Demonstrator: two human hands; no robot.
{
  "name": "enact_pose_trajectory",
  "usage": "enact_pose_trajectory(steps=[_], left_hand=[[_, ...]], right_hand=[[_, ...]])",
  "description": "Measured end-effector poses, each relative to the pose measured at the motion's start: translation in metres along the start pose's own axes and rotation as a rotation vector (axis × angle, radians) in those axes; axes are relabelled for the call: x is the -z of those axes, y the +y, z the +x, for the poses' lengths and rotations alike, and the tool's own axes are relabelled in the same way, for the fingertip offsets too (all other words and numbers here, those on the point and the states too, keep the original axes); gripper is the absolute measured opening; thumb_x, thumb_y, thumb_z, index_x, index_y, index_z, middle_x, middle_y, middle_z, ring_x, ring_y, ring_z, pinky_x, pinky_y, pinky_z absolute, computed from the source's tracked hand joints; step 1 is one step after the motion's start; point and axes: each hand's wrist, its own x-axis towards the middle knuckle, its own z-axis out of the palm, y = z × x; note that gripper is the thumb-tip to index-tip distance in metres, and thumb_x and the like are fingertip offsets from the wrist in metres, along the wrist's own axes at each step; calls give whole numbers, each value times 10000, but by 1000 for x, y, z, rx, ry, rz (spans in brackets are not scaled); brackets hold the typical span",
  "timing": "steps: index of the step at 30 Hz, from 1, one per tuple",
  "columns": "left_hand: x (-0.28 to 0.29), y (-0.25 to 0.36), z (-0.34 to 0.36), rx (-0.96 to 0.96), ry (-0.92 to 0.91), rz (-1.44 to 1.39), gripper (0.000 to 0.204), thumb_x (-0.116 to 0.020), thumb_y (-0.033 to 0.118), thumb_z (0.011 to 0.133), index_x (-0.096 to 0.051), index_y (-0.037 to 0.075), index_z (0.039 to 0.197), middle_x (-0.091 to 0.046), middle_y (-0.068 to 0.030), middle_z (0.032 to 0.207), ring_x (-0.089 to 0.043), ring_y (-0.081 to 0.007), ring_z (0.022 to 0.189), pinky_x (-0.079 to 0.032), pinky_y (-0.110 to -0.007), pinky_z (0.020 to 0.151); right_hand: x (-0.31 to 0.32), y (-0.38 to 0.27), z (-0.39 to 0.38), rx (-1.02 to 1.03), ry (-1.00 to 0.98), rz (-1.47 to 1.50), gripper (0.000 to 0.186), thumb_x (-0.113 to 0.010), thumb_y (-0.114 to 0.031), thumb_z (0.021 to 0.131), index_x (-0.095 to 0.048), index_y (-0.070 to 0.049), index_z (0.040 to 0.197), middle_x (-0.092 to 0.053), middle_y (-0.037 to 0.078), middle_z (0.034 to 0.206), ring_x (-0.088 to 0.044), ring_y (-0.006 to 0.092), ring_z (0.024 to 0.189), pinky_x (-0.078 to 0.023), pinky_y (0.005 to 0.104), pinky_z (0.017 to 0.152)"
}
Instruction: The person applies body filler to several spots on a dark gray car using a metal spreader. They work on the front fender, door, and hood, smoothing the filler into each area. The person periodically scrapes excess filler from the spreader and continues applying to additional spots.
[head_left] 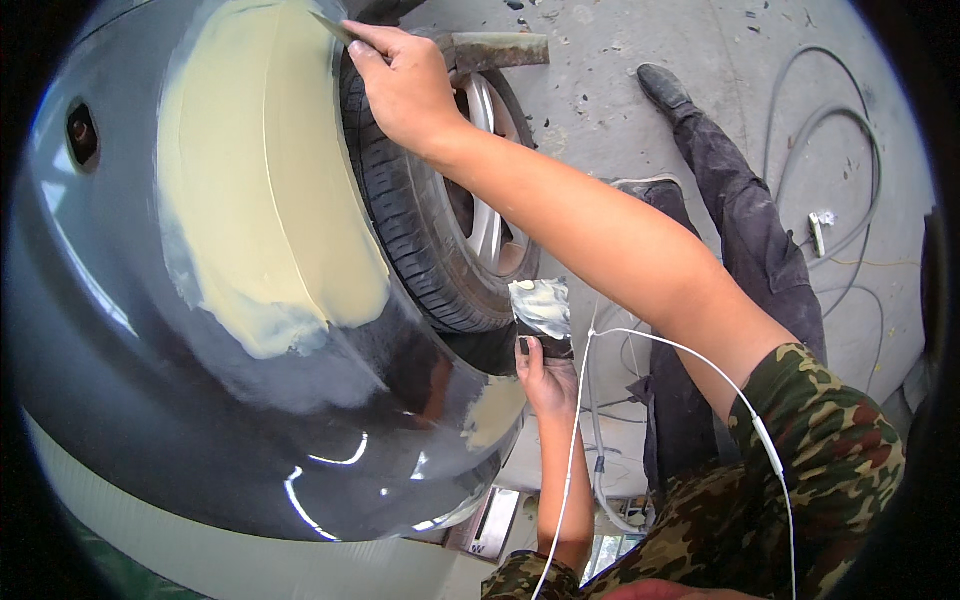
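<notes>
My right hand (pixel 410 85) reaches across to the top and grips a thin, flat putty spreader (pixel 332 27). Its blade meets the upper edge of a broad cream layer of body filler (pixel 265 180), which coats the dark car panel (pixel 330 430) beside the wheel arch. A ridge runs lengthwise down the filler. Lower down, my left hand (pixel 552 383) holds a small dark putty board (pixel 540 345), thumb on top. Pale putty (pixel 541 307) is smeared across the board's upper part. The fingers under the board are mostly hidden.
The car's wheel (pixel 430 230) stands between the panel and my legs (pixel 740 220). A smaller filler patch (pixel 494 412) lies on the panel below it. A grey hose (pixel 875 150) coils over the concrete floor at right. A white cable (pixel 690 345) hangs in front of me.
</notes>
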Motion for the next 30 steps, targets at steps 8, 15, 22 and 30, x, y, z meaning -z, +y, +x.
enact_pose_trajectory(steps=[8,15,22,30], left_hand=[[1,-12,-9,-3,21,-21,402,-564,113,1056,-483,-16,1428,-601,-155,1395,-608,-272,1263,-481,-428,1095],[-2,-16,-11,17,40,-10,415,-563,117,1058,-472,-24,1438,-590,-156,1411,-597,-274,1279,-469,-431,1108],[-7,-15,-11,-6,-18,-49,440,-579,118,1053,-454,-31,1448,-581,-165,1422,-595,-278,1285,-463,-430,1113],[-4,-16,-11,6,29,-8,439,-588,126,1051,-455,-23,1442,-602,-148,1395,-616,-259,1248,-480,-420,1086]], right_hand=[[0,-10,-2,110,117,45,269,-622,-97,947,-740,-5,1170,-728,197,1182,-703,353,1088,-542,382,962],[10,-22,-29,131,-20,32,308,-626,-89,962,-709,7,1243,-722,202,1224,-686,315,1162,-508,359,1024],[23,-32,-54,180,-79,-1,300,-630,-41,956,-706,13,1241,-707,187,1269,-674,312,1197,-503,369,1047],[38,-41,-84,146,-146,9,319,-649,6,939,-702,7,1254,-694,185,1294,-679,301,1197,-514,355,1040]])
